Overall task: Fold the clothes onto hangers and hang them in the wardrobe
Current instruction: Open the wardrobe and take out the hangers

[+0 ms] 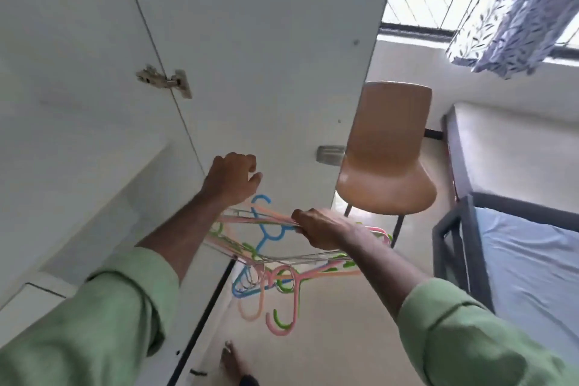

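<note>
My right hand (319, 229) grips a bundle of several coloured plastic hangers (269, 276), pink, green, blue and orange, with some thin wire ones among them. Their hooks dangle downward below my hand. My left hand (232, 178) is raised just above and left of the bundle, fingers curled, in front of the open white wardrobe door (250, 56). It holds nothing that I can see. The wardrobe interior (62, 103) lies to the left, and no clothes are in view.
A brown plastic chair (385, 153) stands just right of the door's edge. A bed with a light blue sheet and grey metal frame (460, 260) fills the right side. A patterned curtain (517, 9) hangs at the window. My foot (232, 357) is on the floor below.
</note>
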Demonstrator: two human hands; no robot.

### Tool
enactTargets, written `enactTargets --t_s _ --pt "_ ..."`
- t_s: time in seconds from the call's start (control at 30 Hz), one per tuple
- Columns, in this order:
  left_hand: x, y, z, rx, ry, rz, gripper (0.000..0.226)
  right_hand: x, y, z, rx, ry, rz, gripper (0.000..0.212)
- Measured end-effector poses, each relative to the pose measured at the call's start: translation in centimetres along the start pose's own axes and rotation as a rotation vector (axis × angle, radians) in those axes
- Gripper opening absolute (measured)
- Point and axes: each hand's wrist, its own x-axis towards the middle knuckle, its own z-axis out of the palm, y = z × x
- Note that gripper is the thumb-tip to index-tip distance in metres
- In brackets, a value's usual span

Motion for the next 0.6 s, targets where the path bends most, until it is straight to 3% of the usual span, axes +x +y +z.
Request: enactTargets --t_s 0.3,0.6 --pt "0.2 26.4 6.3 -0.055 -0.170 0.356 0.024 -21.1 15.6 4.7 0.255 0.070 0.487 0.016" --pt "1.0 47.9 11.8 -0.192 -0.242 0.843 0.016 -36.9 27.0 6.4 0.483 0.451 1.062 0.025"
